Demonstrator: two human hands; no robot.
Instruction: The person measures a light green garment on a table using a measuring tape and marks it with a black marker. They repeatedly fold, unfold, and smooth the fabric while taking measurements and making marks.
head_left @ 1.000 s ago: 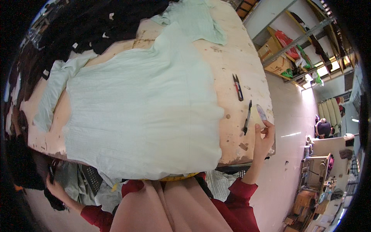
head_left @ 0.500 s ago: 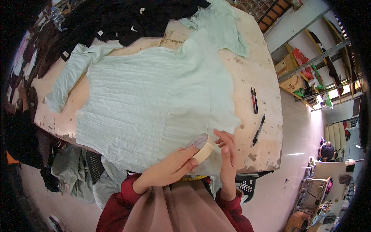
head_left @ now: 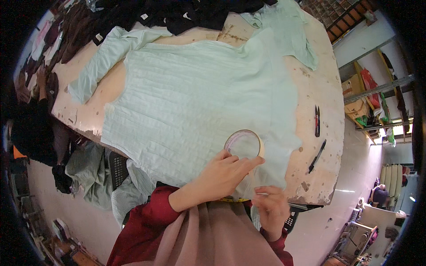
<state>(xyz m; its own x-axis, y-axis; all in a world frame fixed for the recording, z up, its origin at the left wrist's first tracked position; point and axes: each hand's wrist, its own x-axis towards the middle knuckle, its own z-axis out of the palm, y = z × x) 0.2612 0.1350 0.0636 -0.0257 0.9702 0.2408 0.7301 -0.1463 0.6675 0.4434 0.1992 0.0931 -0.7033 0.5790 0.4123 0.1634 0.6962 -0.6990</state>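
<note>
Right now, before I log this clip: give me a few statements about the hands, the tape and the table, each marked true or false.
1. The left hand holds a roll of tape. True.
2. The pale green garment hangs from a rack. False: it lies spread flat on the table.
3. The right hand grips the black pen. False: the pen lies on the table, apart from both hands.
4. Small black snips lie beyond the pen. True.
5. Dark clothes are piled along the table's far edge. True.

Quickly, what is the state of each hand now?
Left hand: closed on the tape roll.
Right hand: fingers pinched, apparently on the tape's end; unclear.
</note>
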